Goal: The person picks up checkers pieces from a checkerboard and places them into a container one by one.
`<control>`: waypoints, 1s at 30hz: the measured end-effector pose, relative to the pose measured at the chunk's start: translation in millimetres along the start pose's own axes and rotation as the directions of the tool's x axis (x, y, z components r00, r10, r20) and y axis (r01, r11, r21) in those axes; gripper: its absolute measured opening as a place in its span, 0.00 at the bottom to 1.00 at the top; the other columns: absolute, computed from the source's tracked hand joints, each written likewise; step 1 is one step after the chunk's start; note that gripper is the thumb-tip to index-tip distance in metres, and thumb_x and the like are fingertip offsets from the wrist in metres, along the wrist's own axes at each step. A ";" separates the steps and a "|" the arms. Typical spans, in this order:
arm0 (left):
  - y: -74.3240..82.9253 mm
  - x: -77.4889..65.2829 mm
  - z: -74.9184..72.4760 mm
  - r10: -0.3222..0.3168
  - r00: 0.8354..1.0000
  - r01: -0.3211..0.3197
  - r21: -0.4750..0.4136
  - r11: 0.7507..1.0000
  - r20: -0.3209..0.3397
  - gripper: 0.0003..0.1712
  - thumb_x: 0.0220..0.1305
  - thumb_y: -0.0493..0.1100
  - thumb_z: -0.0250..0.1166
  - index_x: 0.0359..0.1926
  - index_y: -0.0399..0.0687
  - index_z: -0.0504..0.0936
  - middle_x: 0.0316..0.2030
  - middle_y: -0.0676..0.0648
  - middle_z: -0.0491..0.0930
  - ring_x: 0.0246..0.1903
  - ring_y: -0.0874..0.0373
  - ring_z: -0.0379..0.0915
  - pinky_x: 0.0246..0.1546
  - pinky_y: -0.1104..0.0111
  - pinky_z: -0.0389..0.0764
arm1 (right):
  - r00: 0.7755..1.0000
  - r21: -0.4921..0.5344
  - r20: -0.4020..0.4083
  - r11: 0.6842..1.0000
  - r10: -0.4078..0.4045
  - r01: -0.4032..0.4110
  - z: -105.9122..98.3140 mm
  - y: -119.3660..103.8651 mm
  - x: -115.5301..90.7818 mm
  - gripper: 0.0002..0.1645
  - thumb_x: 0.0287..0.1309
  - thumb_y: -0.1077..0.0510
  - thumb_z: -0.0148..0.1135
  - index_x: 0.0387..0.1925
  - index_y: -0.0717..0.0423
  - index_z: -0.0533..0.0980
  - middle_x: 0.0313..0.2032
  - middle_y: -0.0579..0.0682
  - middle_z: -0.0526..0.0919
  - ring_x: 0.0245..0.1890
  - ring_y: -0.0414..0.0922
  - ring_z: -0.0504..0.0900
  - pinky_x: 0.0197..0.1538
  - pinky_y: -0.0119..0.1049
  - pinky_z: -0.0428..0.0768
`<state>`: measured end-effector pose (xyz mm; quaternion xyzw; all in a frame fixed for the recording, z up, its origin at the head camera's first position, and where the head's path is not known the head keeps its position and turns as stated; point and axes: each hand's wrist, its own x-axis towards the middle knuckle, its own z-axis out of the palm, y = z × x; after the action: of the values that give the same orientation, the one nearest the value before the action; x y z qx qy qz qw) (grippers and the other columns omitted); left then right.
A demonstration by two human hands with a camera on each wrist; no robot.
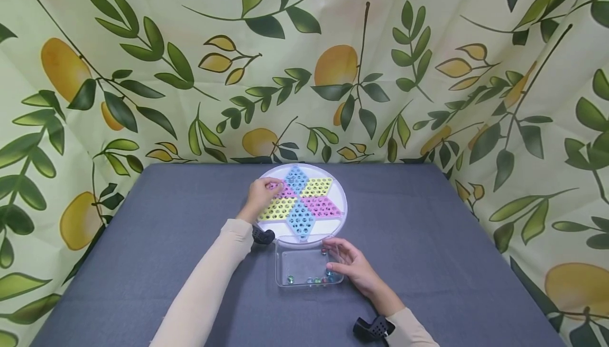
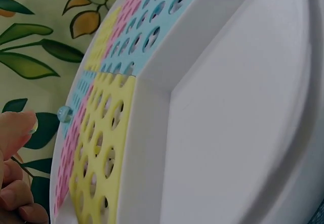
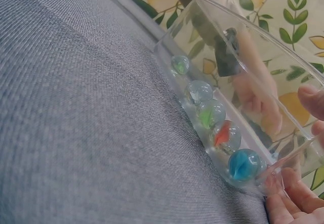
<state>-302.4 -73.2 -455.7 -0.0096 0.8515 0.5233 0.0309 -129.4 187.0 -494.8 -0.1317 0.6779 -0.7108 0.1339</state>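
Note:
My left hand (image 1: 259, 195) is over the left side of a round white Chinese checkers board (image 1: 339, 225). Its fingertips are at the upper-left pink point of the star. In the left wrist view a bit of clear, greenish glass marble (image 2: 34, 127) shows at the thumb tip, pinched there. A pale blue marble (image 2: 65, 114) sits on the board's far blue point. My right hand (image 1: 356, 268) grips the right end of a clear plastic box (image 1: 297, 256), thumb and fingers about its wall. Inside lie several glass marbles, among them a blue one (image 3: 246, 164) and a red-streaked one (image 3: 226, 135).
The box stands right in front of the board's near rim, on a dark grey tablecloth (image 1: 414, 220). Behind and beside the table hangs a leaf-and-fruit printed curtain (image 1: 295, 109). Both wrists wear black camera mounts (image 1: 373, 328).

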 end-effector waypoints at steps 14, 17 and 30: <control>7.6 -7.1 -5.1 0.092 0.995 -0.094 0.063 0.994 0.039 0.17 0.61 0.46 0.66 0.50 0.50 0.84 0.49 0.41 0.80 0.46 0.51 0.71 0.45 0.68 0.72 | 0.999 0.013 0.014 0.999 -0.035 0.035 -0.2 0.5 -0.9 0.39 0.53 0.66 0.65 0.63 0.76 0.59 0.67 0.77 0.57 0.60 0.23 0.72 0.65 0.14 0.66; 8.0 -9.5 -5.8 0.113 0.992 -0.116 0.082 0.990 0.047 0.17 0.61 0.46 0.66 0.50 0.49 0.84 0.49 0.40 0.80 0.46 0.51 0.71 0.46 0.67 0.73 | 1.000 0.010 0.010 1.000 -0.022 0.022 0.2 0.6 -0.5 0.39 0.53 0.65 0.66 0.64 0.75 0.60 0.67 0.76 0.58 0.60 0.23 0.72 0.64 0.14 0.66; 10.5 -18.9 -4.1 0.249 0.967 -0.254 0.095 0.962 0.060 0.15 0.58 0.43 0.69 0.46 0.43 0.85 0.55 0.40 0.82 0.34 0.59 0.70 0.31 0.80 0.67 | 0.999 0.008 0.020 0.999 -0.048 0.047 -0.6 0.4 -1.2 0.39 0.54 0.66 0.65 0.63 0.77 0.59 0.67 0.78 0.57 0.60 0.24 0.72 0.65 0.14 0.66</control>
<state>-284.3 -72.4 -443.3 0.1127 0.8703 0.4791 -0.0154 -128.5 188.0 -495.3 -0.1544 0.6704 -0.7150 0.1244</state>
